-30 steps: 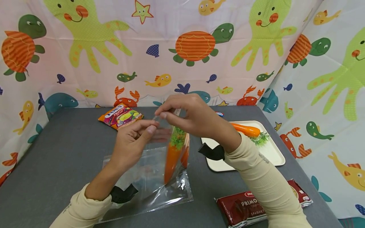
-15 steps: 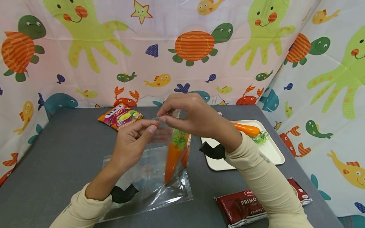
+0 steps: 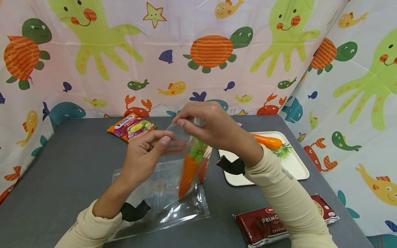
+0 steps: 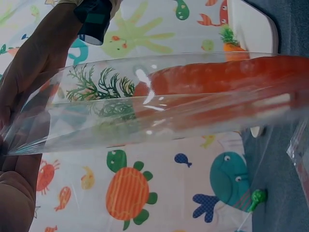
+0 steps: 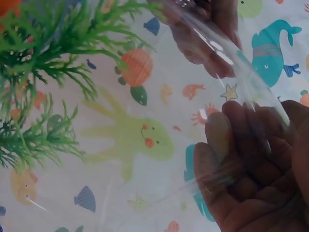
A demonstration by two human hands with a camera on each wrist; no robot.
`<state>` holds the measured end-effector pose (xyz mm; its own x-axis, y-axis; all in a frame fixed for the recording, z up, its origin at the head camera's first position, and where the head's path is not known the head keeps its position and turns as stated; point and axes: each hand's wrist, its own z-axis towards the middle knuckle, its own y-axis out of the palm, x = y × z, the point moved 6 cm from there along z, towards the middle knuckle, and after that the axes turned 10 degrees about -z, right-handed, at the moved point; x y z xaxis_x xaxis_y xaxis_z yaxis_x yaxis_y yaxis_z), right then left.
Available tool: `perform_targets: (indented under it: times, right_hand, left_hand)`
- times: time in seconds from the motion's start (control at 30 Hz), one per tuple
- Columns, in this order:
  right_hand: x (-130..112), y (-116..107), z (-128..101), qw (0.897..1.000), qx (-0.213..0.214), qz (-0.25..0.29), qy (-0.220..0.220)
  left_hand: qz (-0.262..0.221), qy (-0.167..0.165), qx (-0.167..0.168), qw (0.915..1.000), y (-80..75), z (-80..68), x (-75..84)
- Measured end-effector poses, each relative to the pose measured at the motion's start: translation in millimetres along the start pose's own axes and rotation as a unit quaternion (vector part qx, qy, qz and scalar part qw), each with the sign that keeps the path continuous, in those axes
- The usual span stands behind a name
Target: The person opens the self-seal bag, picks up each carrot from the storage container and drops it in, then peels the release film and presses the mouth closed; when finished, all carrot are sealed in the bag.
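Note:
In the head view, my left hand [image 3: 141, 155] and my right hand [image 3: 209, 124] each pinch the top edge of a clear plastic bag [image 3: 178, 132], close together above the table. Inside the bag an orange carrot [image 3: 187, 175] with green leaves hangs tip down; the left wrist view shows the carrot [image 4: 203, 79] through the plastic. A second orange shape [image 3: 203, 168] shows behind it, its kind unclear. Green leaves [image 5: 63, 53] fill one side of the right wrist view. Clear plastic [image 3: 167, 206] also lies on the table below; whether it is the same bag, I cannot tell.
A cream tray [image 3: 297, 165] holding another carrot [image 3: 268, 141] stands right of the hands. A dark red spaghetti packet [image 3: 263, 224] lies at front right, partly under my right forearm. An orange Fox's sweets packet [image 3: 131, 126] lies at back left, near the patterned curtain.
My right hand has shifted slightly, widening the gap between the fingertips. The carrot in the bag has swung a little to the right. The left hand stays nearly still.

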<state>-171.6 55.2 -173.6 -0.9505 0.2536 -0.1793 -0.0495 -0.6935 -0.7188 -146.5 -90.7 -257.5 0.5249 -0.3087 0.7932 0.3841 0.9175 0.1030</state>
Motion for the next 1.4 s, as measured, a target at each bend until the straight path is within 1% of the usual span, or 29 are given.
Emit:
perform_targets:
  times: [0.23, 0.3, 0.43, 0.47, 0.53, 0.67, 0.7, 0.77, 0.83, 0.87, 0.97, 1.03, 1.2, 1.4]
  right_hand:
    - [-1, -1, -2, 0.999, 0.029, -0.007, 0.016]
    - [-1, -5, -1, 0.999, 0.047, -0.001, 0.018]
    - [1, -14, -3, 0.996, 0.079, 0.032, 0.015]
    - [1, -14, -3, 0.996, 0.079, 0.038, 0.011]
    - [0, -12, -4, 0.996, 0.071, 0.047, -0.004]
    - [-3, -4, -4, 0.997, 0.048, 0.052, -0.042]
    - [-4, -3, -5, 0.996, 0.046, 0.05, -0.05]
    - [-5, -2, -5, 0.996, 0.045, 0.04, -0.061]
    - [-5, -2, -5, 0.996, 0.046, 0.026, -0.067]
    - [-5, -2, -5, 0.996, 0.046, 0.017, -0.069]
    - [-5, -1, -5, 0.997, 0.042, -0.002, -0.067]
    - [-5, 0, -5, 0.997, 0.038, -0.007, -0.06]
    - [-4, 3, -6, 0.998, 0.034, -0.007, -0.043]
    - [-1, 2, -5, 0.999, 0.03, -0.007, -0.035]
  left_hand:
    - [-0.016, 0.007, -0.003, 0.9998, 1.7, 1.5, 0.4]
    - [-0.017, 0.007, 0.0, 0.9998, 0.5, 0.8, -0.1]
    - [-0.018, -0.001, 0.008, 0.9998, -4.2, -2.0, -2.1]
    - [-0.018, -0.003, 0.009, 0.9998, -5.2, -2.6, -2.2]
    - [0.002, -0.001, 0.021, 0.9998, -7.9, -3.3, -1.8]
    - [0.02, 0.001, 0.022, 0.9995, -7.8, -2.2, -1.7]
    - [0.02, 0.002, 0.02, 0.9996, -7.1, -1.7, -1.7]
    - [0.001, 0.002, 0.006, 1.0, -4.5, -0.6, -2.2]
    - [-0.009, 0.003, 0.0, 1.0, -3.0, -0.1, -1.8]
    - [-0.014, 0.003, -0.004, 0.9999, -2.2, 0.2, -1.6]
    - [-0.003, 0.0, 0.001, 1.0, -3.0, -0.6, -1.2]
    - [0.027, -0.001, 0.013, 0.9996, -4.7, -2.0, -0.8]
    - [0.055, -0.002, 0.026, 0.9982, -6.2, -4.2, -1.9]
    - [0.037, 0.004, 0.016, 0.9992, -4.3, -2.7, -1.3]
